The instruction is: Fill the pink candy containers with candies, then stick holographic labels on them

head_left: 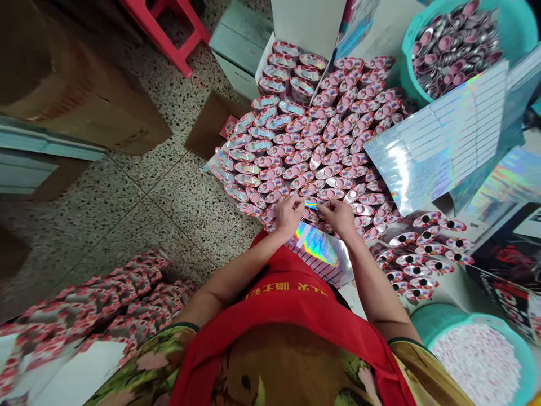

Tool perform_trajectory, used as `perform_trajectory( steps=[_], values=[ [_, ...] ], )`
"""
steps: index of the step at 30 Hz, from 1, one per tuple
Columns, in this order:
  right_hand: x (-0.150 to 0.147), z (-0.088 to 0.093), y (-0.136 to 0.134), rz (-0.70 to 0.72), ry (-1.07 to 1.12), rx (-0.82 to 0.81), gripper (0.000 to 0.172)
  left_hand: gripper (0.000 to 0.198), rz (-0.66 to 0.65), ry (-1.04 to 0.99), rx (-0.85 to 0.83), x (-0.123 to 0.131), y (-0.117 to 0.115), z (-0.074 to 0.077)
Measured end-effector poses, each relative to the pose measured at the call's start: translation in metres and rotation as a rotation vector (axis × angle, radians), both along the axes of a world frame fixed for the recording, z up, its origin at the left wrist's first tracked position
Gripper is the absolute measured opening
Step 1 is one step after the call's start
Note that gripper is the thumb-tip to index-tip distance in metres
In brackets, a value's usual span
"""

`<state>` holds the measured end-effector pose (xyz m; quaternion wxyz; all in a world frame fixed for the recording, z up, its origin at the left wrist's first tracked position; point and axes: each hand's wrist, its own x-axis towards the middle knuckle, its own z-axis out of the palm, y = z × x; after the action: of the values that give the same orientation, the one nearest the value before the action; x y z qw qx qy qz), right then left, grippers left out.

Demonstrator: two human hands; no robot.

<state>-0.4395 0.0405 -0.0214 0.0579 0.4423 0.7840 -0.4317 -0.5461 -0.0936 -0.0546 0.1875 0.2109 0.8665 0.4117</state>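
Note:
My left hand point(288, 214) and my right hand point(339, 217) meet over a small holographic sticker strip point(311, 204), both with fingers pinched on it. Under my wrists lies a shiny holographic sticker sheet point(318, 248). In front of my hands spreads a dense field of red-and-silver boat-shaped foil pieces point(313, 146), laid in rows. I wear a red apron.
A teal basin point(409, 39) of silver-pink pieces stands at top right; another teal basin point(426, 321) with white-pink bits sits at lower right. Large holographic sheets point(448, 141) lie to the right. Cardboard boxes point(84, 96), a red stool point(169, 28) and printed flat pieces point(84, 316) are to the left.

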Motion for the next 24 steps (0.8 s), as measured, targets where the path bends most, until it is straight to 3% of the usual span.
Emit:
perform_trajectory(
  steps=[3,6,14,24],
  values=[
    [-0.006,-0.001,0.008,0.066,-0.102,0.114,0.029,0.011,-0.035,0.202,-0.149,0.004,0.008,-0.001],
    [-0.01,-0.002,0.01,0.109,-0.168,0.184,0.03,0.01,-0.045,0.258,-0.218,0.005,0.01,-0.001],
    [-0.01,-0.002,0.013,0.209,-0.192,0.213,0.02,0.008,-0.027,0.277,-0.254,0.003,0.011,-0.007],
    [-0.017,0.004,0.013,0.248,-0.293,0.26,0.025,0.01,-0.047,0.249,-0.285,0.005,0.011,-0.005]
  ],
)
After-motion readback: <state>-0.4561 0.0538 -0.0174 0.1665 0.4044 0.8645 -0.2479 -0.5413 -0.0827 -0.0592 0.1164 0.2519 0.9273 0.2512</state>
